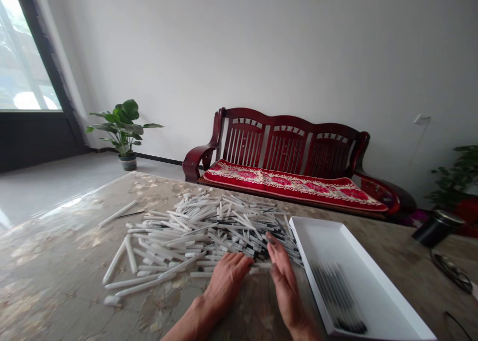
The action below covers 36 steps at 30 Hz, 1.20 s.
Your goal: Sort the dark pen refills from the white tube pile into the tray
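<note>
Clearly the work in hand is gathering pens from the big pile of white pens (201,226) spread over the desk (56,271), and doing it well would seem to call for squaring a small bunch between both palms, all lying the same way, rather than grabbing at the tangle where the sticks cross each other. The left hand (226,276) lies palm down at the near edge of the pile, fingers loosely curled and half open, its fingertips touching the nearest pens; it does not appear to have anything gripped. The right hand (282,276) stands on its edge just beside it, fingers stretched out straight and close together, wide open, the fingertips pressed against the darker pens at the pile's right side; whether any pen is pinched under it cannot be told. Just right of that hand sits a white tray (377,286), set at a slant, with a row of dark refills (336,296) lying along its near left wall. A few stray pens rest apart at the far left of the desk. Farther right stand a black jar (435,228) and a pair of glasses (450,272). Beyond the desk are a red wooden bench (287,157) and a potted plant (123,127).
</note>
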Tool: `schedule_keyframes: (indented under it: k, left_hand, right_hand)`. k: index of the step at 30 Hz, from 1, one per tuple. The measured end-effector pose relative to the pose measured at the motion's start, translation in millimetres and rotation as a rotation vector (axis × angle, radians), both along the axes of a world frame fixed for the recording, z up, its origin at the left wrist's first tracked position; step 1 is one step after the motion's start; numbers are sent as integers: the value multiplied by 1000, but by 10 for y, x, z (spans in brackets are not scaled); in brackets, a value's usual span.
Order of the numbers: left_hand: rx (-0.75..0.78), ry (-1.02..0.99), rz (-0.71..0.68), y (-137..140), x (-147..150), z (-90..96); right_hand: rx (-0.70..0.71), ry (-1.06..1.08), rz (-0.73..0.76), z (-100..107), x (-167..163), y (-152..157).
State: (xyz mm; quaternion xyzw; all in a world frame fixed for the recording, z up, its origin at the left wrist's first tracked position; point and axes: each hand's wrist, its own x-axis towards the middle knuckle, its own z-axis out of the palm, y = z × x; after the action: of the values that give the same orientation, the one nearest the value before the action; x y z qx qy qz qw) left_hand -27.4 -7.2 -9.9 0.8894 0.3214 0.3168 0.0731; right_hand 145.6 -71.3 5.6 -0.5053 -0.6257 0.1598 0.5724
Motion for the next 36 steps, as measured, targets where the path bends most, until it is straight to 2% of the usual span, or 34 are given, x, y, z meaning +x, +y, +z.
schedule_keyframes:
  k: [2, 5, 8, 13, 23, 26, 28, 32, 36]
  left_hand:
    - [-51, -56, 58, 19, -12, 10]
    - [-171, -156, 149, 48, -36, 36]
    - [-251, -201, 178, 56, -43, 39]
    - [-256, -193, 183, 67, -30, 5]
    - [-260, -158, 157, 77, -31, 8]
    - [-248, -166, 141, 76, -33, 2]
    - [-240, -168, 141, 79, -33, -3]
    - [-238, -142, 131, 89, -28, -22]
    - [-227, -133, 106, 93, -22, -35]
  right_hand:
    - [12, 57, -176, -65, 136, 63]
    - [-48, -164, -341, -196, 346, 155]
    - [-86, -437, -335, -289, 411, 196]
    - [-125, -731, -296, -279, 324, 198]
    - [-123, -830, -382, -285, 224, 187]
    - [-124, -763, -369, -315, 231, 188]
    - [-135, -628, -362, -332, 260, 200]
    - [-172, -121, -338, -298, 295, 225]
    - [-241, 331, -252, -147, 213, 186]
